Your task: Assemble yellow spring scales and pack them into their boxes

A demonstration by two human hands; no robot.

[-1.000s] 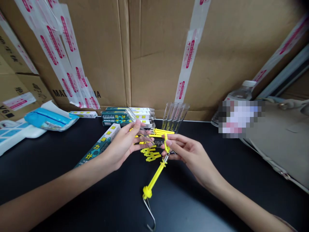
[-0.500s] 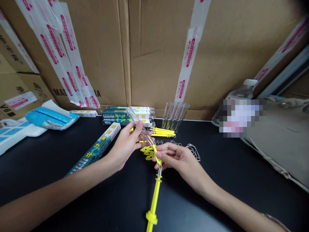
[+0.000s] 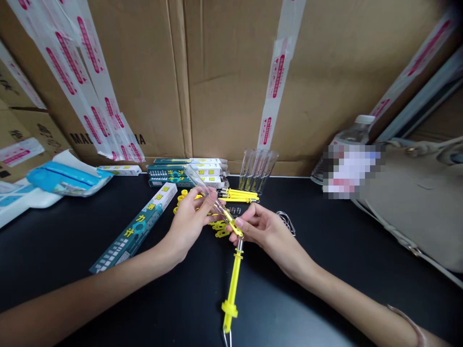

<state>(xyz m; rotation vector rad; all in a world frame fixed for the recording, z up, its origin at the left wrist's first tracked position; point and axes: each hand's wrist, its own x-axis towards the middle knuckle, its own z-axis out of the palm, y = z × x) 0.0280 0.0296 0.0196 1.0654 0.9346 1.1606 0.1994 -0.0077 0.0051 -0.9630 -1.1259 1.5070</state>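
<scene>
My left hand (image 3: 193, 217) is closed around a clear plastic tube (image 3: 198, 180), which slants down to the right. At the tube's lower end, my right hand (image 3: 258, 226) pinches a yellow plastic tab (image 3: 237, 230) that lies partly inside or against the opening; I cannot tell how deep. From this tab hangs a spring (image 3: 239, 246) joined to a yellow rod (image 3: 234, 284) with a round collar and a wire hook (image 3: 226, 337) at its bottom. Behind my fingers lie several loose yellow tabs (image 3: 221, 233) and small springs (image 3: 236, 210), partly hidden.
Upright clear tubes (image 3: 257, 171) stand at the back beside stacked boxes (image 3: 170, 176). Yellow rods (image 3: 240, 195), yellow caps (image 3: 180, 198) and wire hooks (image 3: 286, 222) lie nearby. A long box (image 3: 135, 229) is left, a bottle (image 3: 361, 129) and bag (image 3: 412, 202) right.
The tube and yellow tab line up more straightly now. The hanging rod has shifted up slightly, bringing its hook into view. The whole scene has slid a little left as the camera turned.
</scene>
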